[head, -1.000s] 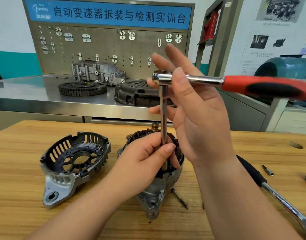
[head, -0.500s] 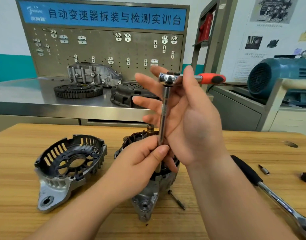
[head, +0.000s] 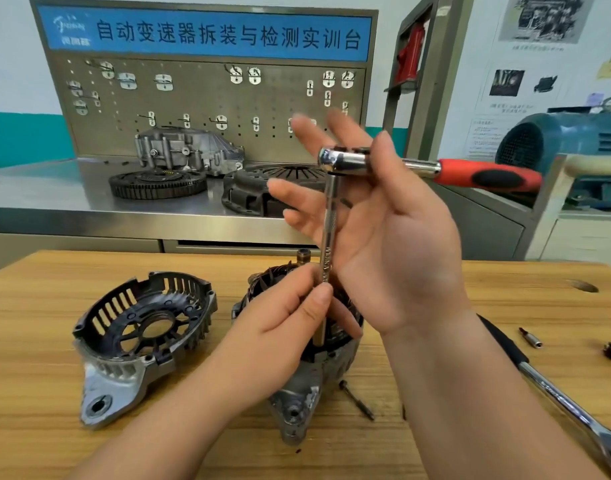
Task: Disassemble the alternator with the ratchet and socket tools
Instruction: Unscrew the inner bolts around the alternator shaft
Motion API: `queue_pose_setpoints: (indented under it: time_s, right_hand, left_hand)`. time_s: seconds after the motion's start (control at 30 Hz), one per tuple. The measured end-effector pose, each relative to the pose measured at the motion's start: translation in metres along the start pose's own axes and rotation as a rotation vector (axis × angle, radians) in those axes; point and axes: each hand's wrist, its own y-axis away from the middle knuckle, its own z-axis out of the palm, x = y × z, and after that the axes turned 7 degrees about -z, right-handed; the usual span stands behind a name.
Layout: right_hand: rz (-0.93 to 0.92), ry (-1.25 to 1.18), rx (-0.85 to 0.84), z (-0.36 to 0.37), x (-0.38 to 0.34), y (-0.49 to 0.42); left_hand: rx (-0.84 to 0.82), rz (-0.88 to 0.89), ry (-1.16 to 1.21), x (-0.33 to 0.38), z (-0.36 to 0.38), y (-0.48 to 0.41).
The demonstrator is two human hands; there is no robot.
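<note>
Bright, even light is being delivered from overhead; only soft shadows are being cast on the near wooden table [head: 37, 341]. Glare is being reflected off the far steel bench [head: 55, 188]. Fingertips of the right hand [head: 383, 244] are being motion-blurred. Frame edges are being bowed by wide-angle distortion.

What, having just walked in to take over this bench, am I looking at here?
A person is partway through stripping an alternator on the wooden table. The left hand pinches an extension bar standing upright on the alternator. The right hand, fingers spread, rests against the red-handled ratchet on top of the bar. A removed end cover lies to the left, and a loose bolt lies beside the alternator.
</note>
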Motion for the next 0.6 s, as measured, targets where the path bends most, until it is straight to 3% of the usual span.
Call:
queue_pose_setpoints:
  time_s: [0.13, 0.37, 0.6]
  right_hand:
    - [0.050, 0.032, 0.011, -0.0025, 0.0044, 0.0012]
    - [-0.354, 0.423, -0.031, 0.0011, 0.0084, 0.0032]
    - [-0.022, 0.032, -0.031, 0.0008, 0.0093, 0.0010]
  left_hand:
    - [0.028, 0.032, -0.047, -0.0004, -0.0005, -0.0012]
    - [0.103, 0.000, -0.080, 0.0009, 0.0056, -0.0011]
    - [0.031, 0.000, 0.009, -0.0001, 0.0002, 0.0017]
